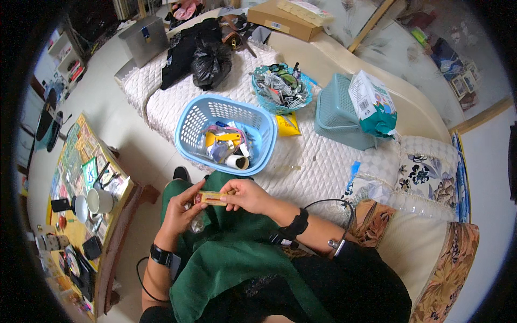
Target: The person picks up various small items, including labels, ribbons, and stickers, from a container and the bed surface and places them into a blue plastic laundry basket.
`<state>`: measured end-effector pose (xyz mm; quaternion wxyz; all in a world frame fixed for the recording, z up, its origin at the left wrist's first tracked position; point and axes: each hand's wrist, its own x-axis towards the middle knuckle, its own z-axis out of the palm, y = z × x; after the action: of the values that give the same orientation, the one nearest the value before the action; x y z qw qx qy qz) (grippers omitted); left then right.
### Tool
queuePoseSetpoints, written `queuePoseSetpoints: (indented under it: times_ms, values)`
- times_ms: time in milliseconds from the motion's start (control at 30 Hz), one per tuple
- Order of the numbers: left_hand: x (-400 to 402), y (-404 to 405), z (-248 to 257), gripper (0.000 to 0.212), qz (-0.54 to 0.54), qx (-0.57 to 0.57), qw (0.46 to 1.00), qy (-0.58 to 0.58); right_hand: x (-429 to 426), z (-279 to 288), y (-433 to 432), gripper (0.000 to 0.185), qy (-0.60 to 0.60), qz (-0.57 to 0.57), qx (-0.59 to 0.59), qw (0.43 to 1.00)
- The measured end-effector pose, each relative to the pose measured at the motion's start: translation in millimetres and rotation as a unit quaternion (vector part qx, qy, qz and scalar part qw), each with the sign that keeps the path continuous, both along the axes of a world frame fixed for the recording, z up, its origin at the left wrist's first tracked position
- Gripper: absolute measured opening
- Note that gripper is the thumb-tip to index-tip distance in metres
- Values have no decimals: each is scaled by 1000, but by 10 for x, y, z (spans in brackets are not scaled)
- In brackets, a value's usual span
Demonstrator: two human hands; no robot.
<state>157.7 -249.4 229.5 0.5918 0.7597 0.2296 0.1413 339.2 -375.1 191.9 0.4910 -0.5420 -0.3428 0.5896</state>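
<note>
A small flat packet, yellow and red, is held between both hands over the green cloth on the lap. My left hand grips its left end with thumb and fingers. At its right end, my right hand pinches it. Some clear crumpled plastic lies by the left palm; whether the hand holds it I cannot tell. Just beyond the hands stands a light blue plastic basket with a yellow plastic tool, a pink band, a white roll and other small items inside.
On the quilted sofa cover are a turquoise basket of metal clips, a yellow packet, a lidded grey-green basket, a white-and-teal package and a black plastic bag. A low table with bowls stands at left.
</note>
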Motion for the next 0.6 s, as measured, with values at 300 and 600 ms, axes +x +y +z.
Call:
queuePoseSetpoints:
  times_ms: [300, 600]
  values:
    - [104, 263, -253, 67, 138, -313, 931, -128, 614, 4, 777, 22, -94, -124, 96, 983]
    - [-24, 626, -1086, 64, -28, -503, 860, -78, 2071, 90, 1146, 31, -445, -300, 91, 839]
